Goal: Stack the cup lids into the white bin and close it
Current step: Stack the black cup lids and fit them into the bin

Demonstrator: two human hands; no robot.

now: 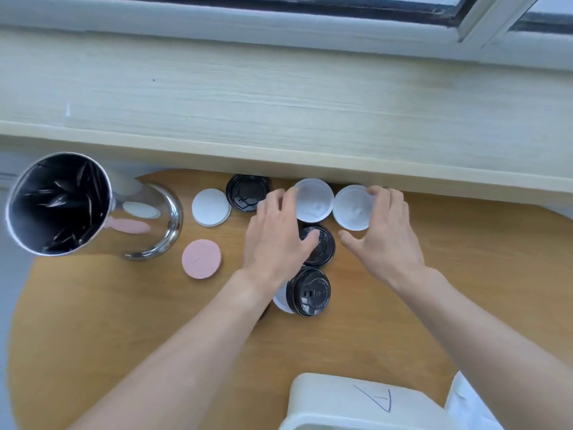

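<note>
Now hands point(328, 237) on far cup lids point(313, 199); white bin point(356, 401) near.

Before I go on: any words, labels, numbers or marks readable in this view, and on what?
White plastic bin, near table edge: a hand-drawn pen mark on its top, angular like a triangle or "A"; not a clear letter.
Black plastic cup lid nearest the bin: embossed ring text and a small logo, too small to read.
Other lids and the shiny metal canister: no readable text.
</note>
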